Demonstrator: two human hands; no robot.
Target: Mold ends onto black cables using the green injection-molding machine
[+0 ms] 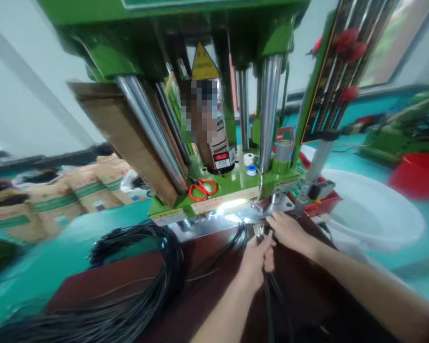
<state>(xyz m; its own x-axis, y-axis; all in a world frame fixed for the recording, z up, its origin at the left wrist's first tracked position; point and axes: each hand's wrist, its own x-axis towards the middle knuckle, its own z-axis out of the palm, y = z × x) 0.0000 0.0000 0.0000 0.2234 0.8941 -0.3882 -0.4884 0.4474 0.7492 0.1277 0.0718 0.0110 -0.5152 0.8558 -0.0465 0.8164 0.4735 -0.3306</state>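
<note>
My left hand (256,259) is closed round a few black cables (268,295), just in front of the press. Pale metallic ends (259,229) stick up past its fingers, and the cables hang down below it over the brown table. My right hand (286,230) is just beyond and to the right, by the metal plate (200,231) at the foot of the green press (236,182). Its fingers look bent together; what lies in them is hidden and blurred. A bright light shines over the plate, where further thin black cables (240,233) lie.
A big bundle of black cables (171,267) spreads over the brown table (214,305) at left. Orange-handled scissors (202,189) and tape rolls (251,170) lie on the press bed. A metal post (312,176), red crate (321,207) and white tub (372,205) stand right.
</note>
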